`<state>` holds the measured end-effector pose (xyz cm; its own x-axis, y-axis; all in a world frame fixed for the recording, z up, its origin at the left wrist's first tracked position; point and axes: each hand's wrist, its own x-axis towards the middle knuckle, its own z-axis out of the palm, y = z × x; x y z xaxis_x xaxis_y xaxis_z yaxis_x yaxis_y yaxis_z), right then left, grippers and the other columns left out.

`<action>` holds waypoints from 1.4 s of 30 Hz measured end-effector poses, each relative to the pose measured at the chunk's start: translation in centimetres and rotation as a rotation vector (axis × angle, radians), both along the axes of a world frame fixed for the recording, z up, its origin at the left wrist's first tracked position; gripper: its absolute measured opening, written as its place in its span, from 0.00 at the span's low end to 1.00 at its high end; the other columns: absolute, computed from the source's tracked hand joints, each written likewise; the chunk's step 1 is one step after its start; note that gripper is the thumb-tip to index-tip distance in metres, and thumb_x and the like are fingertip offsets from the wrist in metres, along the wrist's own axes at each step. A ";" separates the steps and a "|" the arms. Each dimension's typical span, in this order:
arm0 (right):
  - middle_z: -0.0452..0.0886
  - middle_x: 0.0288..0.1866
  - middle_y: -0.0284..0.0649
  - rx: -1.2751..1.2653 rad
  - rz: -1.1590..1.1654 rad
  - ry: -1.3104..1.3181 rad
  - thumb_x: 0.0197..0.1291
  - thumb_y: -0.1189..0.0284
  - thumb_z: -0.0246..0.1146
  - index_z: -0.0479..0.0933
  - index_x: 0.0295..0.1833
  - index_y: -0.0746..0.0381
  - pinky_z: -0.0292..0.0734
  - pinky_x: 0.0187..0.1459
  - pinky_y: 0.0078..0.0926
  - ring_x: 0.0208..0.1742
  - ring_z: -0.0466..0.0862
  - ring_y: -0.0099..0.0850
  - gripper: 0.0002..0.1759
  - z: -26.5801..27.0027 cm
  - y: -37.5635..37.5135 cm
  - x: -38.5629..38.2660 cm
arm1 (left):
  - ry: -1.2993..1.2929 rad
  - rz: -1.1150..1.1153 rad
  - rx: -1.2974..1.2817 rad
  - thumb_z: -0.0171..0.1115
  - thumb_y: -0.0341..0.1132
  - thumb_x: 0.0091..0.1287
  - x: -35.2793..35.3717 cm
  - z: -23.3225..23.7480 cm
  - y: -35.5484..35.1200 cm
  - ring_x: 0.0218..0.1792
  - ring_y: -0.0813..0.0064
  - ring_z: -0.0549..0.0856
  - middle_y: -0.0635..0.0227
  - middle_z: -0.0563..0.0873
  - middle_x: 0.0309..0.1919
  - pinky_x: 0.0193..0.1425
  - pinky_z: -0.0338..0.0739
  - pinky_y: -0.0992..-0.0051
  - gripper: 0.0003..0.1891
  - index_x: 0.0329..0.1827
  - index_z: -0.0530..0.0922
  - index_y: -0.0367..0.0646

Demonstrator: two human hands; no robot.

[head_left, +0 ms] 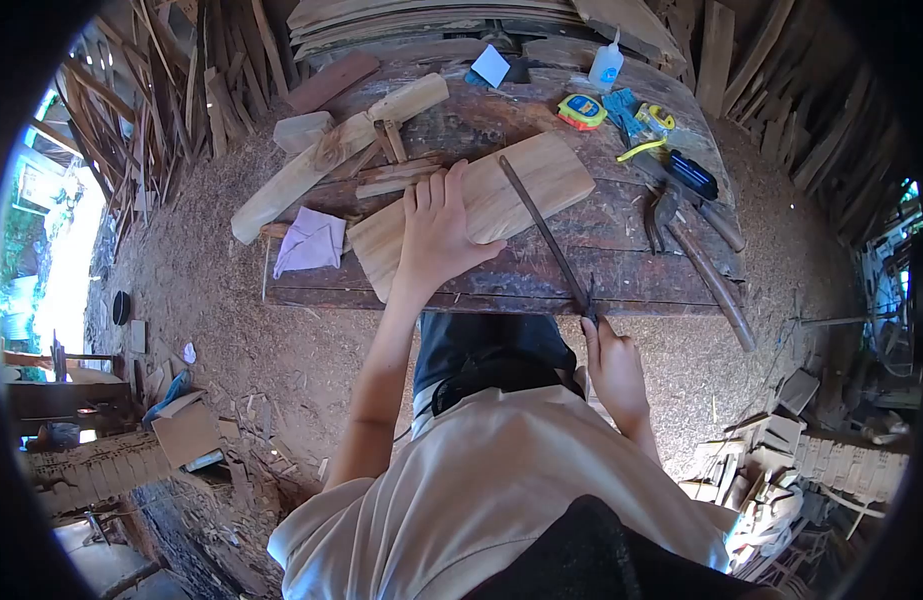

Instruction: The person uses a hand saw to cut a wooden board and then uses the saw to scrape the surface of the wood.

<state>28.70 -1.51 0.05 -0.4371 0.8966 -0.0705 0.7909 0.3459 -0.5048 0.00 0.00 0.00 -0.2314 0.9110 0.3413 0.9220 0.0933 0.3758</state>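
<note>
A pale wooden board lies at a slant across the front of the workbench. My left hand rests flat on its left half, thumb spread out to the right and fingertips near the far edge. My right hand is closed around the handle end of a long, narrow, dark blade-like tool, at the bench's front edge. The tool runs away from me over the right part of the board, its tip close to the far edge. Whether it is a file or a thin saw I cannot make out.
On the workbench lie a long wooden beam, a pink cloth, a tape measure, a glue bottle, a hammer and a black brush-like object. Wood scraps lie on the floor.
</note>
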 end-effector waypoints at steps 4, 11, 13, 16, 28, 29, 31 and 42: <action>0.80 0.22 0.61 0.084 0.017 0.065 0.78 0.60 0.53 0.78 0.44 0.66 0.78 0.28 0.56 0.26 0.83 0.61 0.19 -1.1 0.5 -2.5 | -0.003 0.000 -0.017 0.83 0.50 0.41 -0.5 0.3 0.1 0.66 0.50 0.71 0.52 0.75 0.61 0.75 0.59 0.51 0.58 0.76 0.60 0.40; 0.79 0.22 0.61 0.048 0.021 0.068 0.78 0.63 0.54 0.78 0.43 0.68 0.75 0.27 0.55 0.27 0.82 0.61 0.18 0.0 -0.1 -0.7 | -0.002 0.004 0.017 0.83 0.50 0.41 -0.2 -0.1 0.0 0.66 0.50 0.72 0.51 0.75 0.60 0.74 0.60 0.51 0.58 0.76 0.60 0.40; 0.79 0.22 0.61 0.048 0.000 0.064 0.78 0.64 0.55 0.78 0.42 0.68 0.72 0.26 0.54 0.28 0.82 0.61 0.17 0.0 -0.2 -0.5 | -0.001 0.006 0.016 0.83 0.51 0.41 -0.3 -0.1 0.0 0.65 0.49 0.72 0.51 0.75 0.60 0.74 0.60 0.51 0.58 0.76 0.60 0.40; 0.79 0.23 0.61 0.049 0.007 0.060 0.77 0.65 0.55 0.78 0.43 0.69 0.72 0.27 0.55 0.28 0.82 0.61 0.17 -0.2 0.1 -1.8 | -0.003 -0.002 0.005 0.83 0.51 0.41 -0.2 0.0 -0.1 0.65 0.49 0.72 0.50 0.75 0.60 0.74 0.60 0.51 0.59 0.76 0.60 0.39; 0.80 0.23 0.61 -0.008 0.023 0.065 0.78 0.62 0.53 0.79 0.47 0.68 0.78 0.31 0.56 0.28 0.83 0.62 0.19 -0.4 0.1 -0.2 | -0.003 -0.001 0.030 0.83 0.52 0.41 -0.3 -0.2 0.0 0.65 0.49 0.72 0.49 0.75 0.60 0.74 0.60 0.50 0.59 0.76 0.60 0.39; 0.80 0.23 0.61 0.008 0.023 0.056 0.78 0.62 0.53 0.79 0.47 0.68 0.78 0.30 0.57 0.28 0.83 0.62 0.19 0.0 0.1 -0.7 | -0.003 0.000 0.021 0.83 0.52 0.41 -0.3 -0.2 0.0 0.65 0.49 0.72 0.49 0.75 0.60 0.74 0.60 0.50 0.59 0.76 0.60 0.39; 0.80 0.23 0.61 0.019 0.022 0.048 0.78 0.62 0.53 0.79 0.47 0.68 0.77 0.30 0.57 0.28 0.83 0.62 0.19 0.1 0.4 -1.9 | -0.001 0.000 0.018 0.83 0.52 0.41 -0.2 -0.1 0.0 0.65 0.49 0.72 0.49 0.75 0.60 0.74 0.60 0.50 0.59 0.76 0.60 0.39; 0.80 0.22 0.61 -0.005 0.011 0.064 0.78 0.62 0.53 0.77 0.41 0.67 0.77 0.28 0.57 0.28 0.83 0.62 0.19 0.2 -0.4 0.0 | -0.004 0.008 0.019 0.83 0.52 0.41 -0.1 -0.1 0.0 0.66 0.49 0.72 0.50 0.75 0.61 0.74 0.60 0.50 0.59 0.76 0.60 0.39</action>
<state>28.69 -1.90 0.27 -0.4504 0.8917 -0.0462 0.7533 0.3517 -0.5558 -0.09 -0.01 -0.07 -0.2399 0.9023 0.3581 0.9199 0.0934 0.3809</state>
